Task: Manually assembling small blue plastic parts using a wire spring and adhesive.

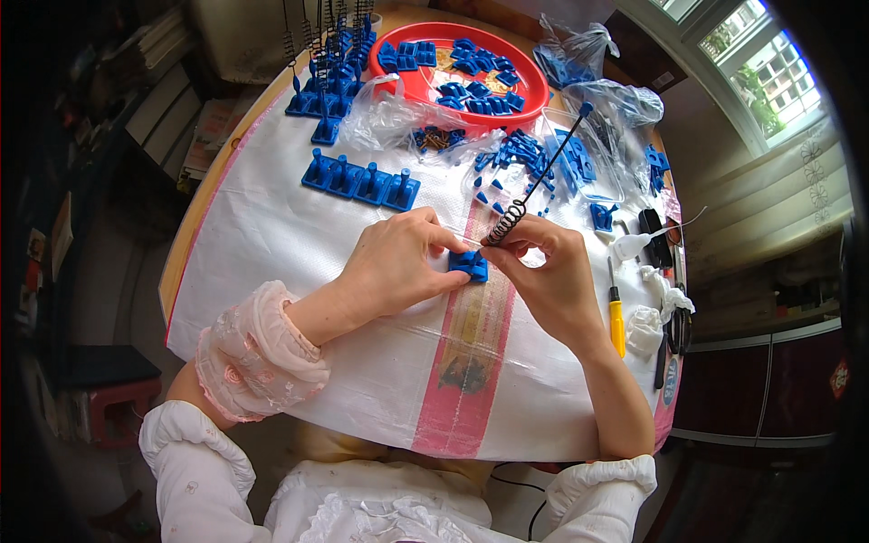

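My left hand (389,256) grips a small blue plastic base (469,266) on the white sheet, its thumb and fingers closed on the left side. In my right hand (550,264) the lower end of a black coil spring (507,222) is pinched between thumb and fingers. A thin black rod rises from the spring, leaning up to the right, with a blue tip (586,109) at its top. The spring's lower end meets the base or hovers just over it; my fingertips hide the exact contact. Beyond my left hand stands a row of blue bases with upright pegs (359,181).
A red tray (540,80) holds several blue parts. Assembled spring pieces (330,81) stand far left. Small blue parts (520,154), screws (437,138) and plastic bags (385,113) lie centrally. On the right are a yellow-handled screwdriver (616,326) and a white squeeze bottle (632,245).
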{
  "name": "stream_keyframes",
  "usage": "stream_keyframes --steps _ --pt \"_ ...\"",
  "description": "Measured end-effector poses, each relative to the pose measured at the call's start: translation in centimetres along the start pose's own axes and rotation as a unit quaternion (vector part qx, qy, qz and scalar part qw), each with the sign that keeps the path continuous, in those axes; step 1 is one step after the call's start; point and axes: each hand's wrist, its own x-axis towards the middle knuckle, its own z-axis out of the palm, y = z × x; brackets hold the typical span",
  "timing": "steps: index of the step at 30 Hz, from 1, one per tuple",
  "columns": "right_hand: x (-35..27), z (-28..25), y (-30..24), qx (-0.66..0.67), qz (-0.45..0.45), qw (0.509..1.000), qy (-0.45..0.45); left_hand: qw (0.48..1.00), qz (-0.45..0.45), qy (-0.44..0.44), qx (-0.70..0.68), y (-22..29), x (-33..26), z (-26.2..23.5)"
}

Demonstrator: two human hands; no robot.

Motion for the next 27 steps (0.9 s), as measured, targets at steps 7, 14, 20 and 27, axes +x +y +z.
stream_keyframes --steps 7,14,20,27 --pt "0.01 -0.04 -0.19 0.002 0.003 1.000 -0.004 1.000 -0.002 0.001 -0.005 0.07 -0.04 -0.08" --pt "0.01 -0.03 -0.32 0.001 0.000 1.000 -0.002 1.000 -0.003 0.002 -0.005 0.13 -0.05 -0.09" --pt "0.02 -0.07 -0.22 0.001 0.000 1.000 -0.005 1.000 -0.004 -0.003 0.002 0.17 -0.01 -0.14" --pt "0.01 -0.04 -0.22 0.005 0.003 1.000 -0.005 1.000 0.000 0.000 -0.004 0.10 -0.01 -0.09"
